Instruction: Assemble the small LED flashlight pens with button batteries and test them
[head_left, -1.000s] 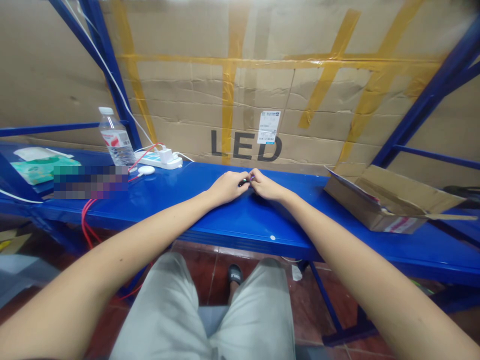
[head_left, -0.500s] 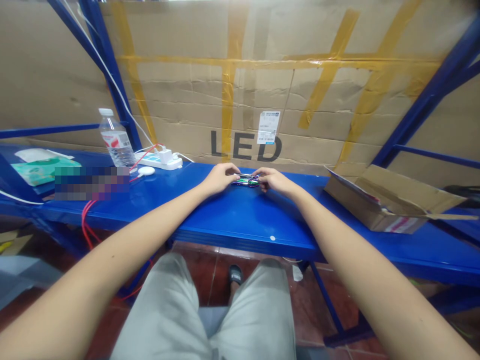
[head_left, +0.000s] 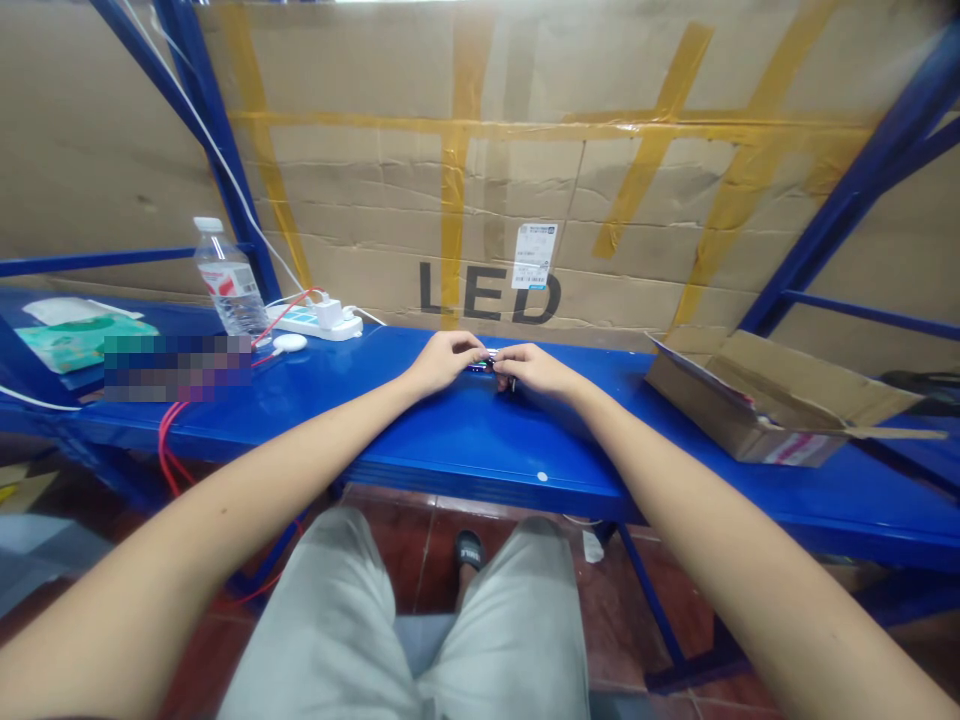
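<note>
Small shiny pen-like items (head_left: 480, 366) lie between my two hands near the back of the blue table (head_left: 450, 430). My left hand (head_left: 448, 361) rests on the table with thumb and fingers closed at their left end. From the right, my right hand (head_left: 529, 366) has its fingers pinched around them, close to the left fingertips. A dark tip shows below the right fingers. The fingers cover most of the items, so their number and shape are hard to tell.
An open cardboard box (head_left: 757, 400) stands on the right. At the left are a water bottle (head_left: 231, 285), a white power strip (head_left: 319, 320), a green tissue pack (head_left: 86, 340) and red cables (head_left: 171, 450). A large carton (head_left: 360, 200) stands behind.
My right hand has moved left, closer to my left hand. Less of the shiny items shows between the hands now, and a dark tip has appeared under the right fingers.
</note>
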